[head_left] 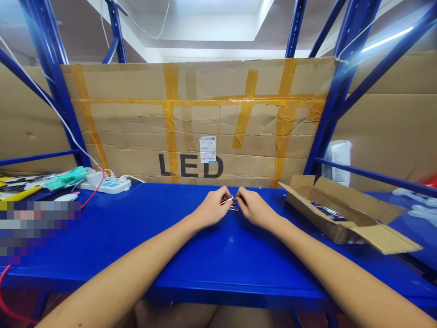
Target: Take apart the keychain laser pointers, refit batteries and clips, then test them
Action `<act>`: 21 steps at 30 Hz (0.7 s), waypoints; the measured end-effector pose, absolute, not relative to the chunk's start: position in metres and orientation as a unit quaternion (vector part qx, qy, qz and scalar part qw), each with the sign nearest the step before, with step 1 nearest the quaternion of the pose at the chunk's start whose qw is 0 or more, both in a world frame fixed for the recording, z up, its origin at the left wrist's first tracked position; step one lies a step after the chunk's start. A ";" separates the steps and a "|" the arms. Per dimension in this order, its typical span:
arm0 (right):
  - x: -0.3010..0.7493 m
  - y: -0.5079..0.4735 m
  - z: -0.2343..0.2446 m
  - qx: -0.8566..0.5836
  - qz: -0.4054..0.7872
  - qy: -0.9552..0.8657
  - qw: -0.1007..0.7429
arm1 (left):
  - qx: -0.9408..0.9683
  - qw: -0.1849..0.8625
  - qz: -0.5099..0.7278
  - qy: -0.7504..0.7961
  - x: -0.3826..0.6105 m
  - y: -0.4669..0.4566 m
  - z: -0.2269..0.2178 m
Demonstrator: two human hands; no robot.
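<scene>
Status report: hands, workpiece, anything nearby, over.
Left hand holding slim item; right hand close by, grip unclear. Shiny piece visible between them. Open carton off to the right.

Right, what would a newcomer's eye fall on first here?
Bold black LED lettering on the taped cardboard panel behind the blue table likely draws the eye first. Near the centre are the left hand, holding a slim reddish item, and the right hand beside it. An open cardboard box sits at right.

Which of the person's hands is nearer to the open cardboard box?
Right. The right hand is left of the open cardboard box, apart from it; the left hand is farther left.
</scene>
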State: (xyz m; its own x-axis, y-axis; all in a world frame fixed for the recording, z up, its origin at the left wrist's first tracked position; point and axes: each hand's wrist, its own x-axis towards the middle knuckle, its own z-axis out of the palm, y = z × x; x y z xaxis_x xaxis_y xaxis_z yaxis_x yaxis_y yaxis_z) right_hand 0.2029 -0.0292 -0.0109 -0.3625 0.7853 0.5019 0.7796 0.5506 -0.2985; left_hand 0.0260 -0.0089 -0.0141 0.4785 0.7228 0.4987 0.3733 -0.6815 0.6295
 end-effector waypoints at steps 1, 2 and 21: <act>0.203 -0.029 -0.011 -0.473 0.001 -0.827 0.304 | 0.834 0.211 0.391 0.328 0.026 -0.010 -0.013; 0.202 -0.029 -0.011 -0.473 -0.002 -0.828 0.302 | 0.838 0.197 0.391 0.326 0.025 -0.011 -0.013; 0.201 -0.031 -0.008 -0.487 -0.030 -0.828 0.276 | 0.846 0.074 0.346 0.398 0.022 -0.012 -0.008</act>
